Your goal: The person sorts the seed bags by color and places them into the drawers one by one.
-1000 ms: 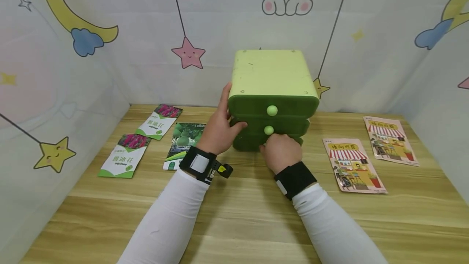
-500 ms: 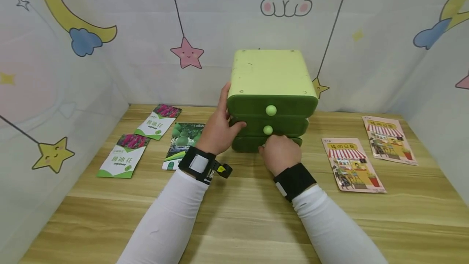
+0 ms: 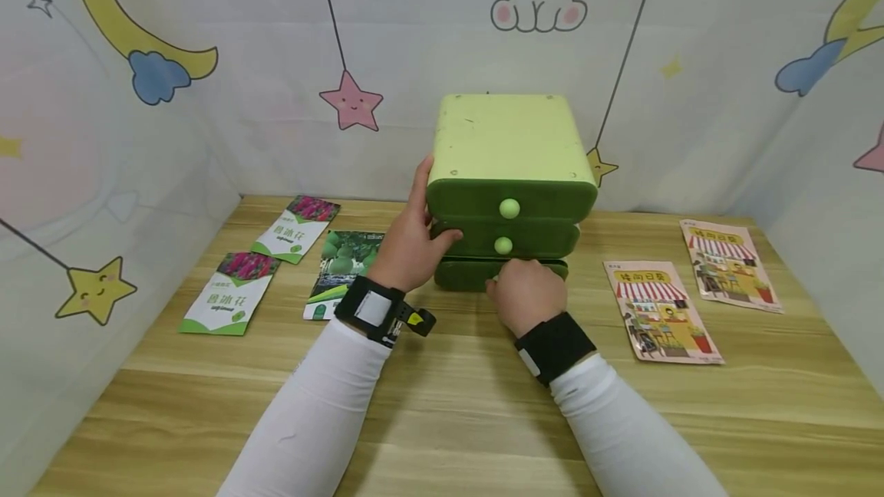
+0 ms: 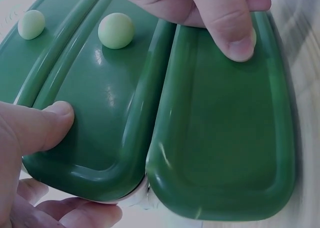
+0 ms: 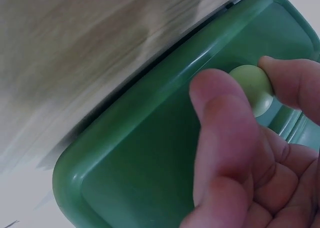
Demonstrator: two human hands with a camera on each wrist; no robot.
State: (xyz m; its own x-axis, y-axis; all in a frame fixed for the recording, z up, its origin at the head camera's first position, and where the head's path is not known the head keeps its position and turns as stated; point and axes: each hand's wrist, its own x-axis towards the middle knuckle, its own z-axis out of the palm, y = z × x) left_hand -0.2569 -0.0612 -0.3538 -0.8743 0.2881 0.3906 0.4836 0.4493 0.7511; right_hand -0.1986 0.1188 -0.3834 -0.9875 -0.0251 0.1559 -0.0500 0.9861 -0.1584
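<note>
A small cabinet with a pale green top and dark green drawer fronts stands toward the back of the table. My left hand grips its left side, the thumb on the middle drawer and the other fingers round the side wall. At the bottom drawer, my right hand pinches the round light green knob between thumb and finger. That drawer stands out a little in front of the middle one. Inside the drawers nothing shows.
Two white-and-green seed packets lie at the left, with a green picture packet partly behind my left wrist. Two pink packets with striped awnings lie at the right. A printed cloth hangs behind the table.
The bottom drawer has slid slightly outward toward me, and my right hand has come back with its knob. My left hand keeps its hold on the cabinet's side.
</note>
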